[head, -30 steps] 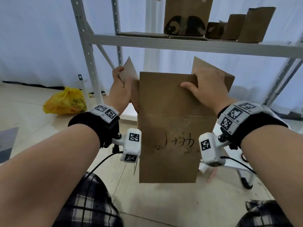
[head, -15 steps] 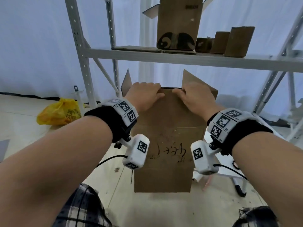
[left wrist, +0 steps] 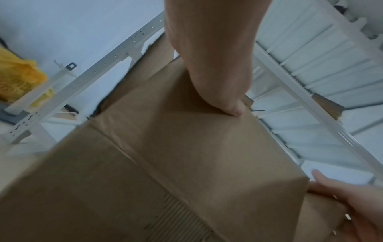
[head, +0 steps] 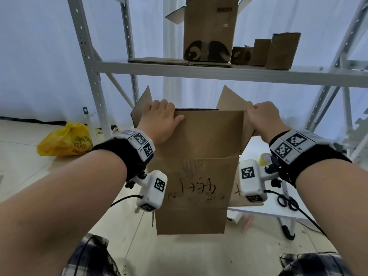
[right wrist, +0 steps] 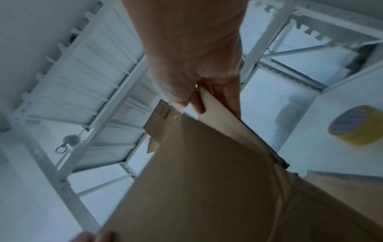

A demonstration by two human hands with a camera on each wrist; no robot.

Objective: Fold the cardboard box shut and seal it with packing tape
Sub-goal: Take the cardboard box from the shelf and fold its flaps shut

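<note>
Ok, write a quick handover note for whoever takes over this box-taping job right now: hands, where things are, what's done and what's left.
Left hand: grips the top edge of the near flap of the cardboard box, thumb on the flap's face.
Right hand: pinches the right flap at its top corner.
The box is held upright in front of the shelving rack; left flap and right flap stand open.
Tape roll and scissors lie on the white table to the right.
Done: no flaps closed yet.
Left: fold the flaps in, then tape the seam.
</note>
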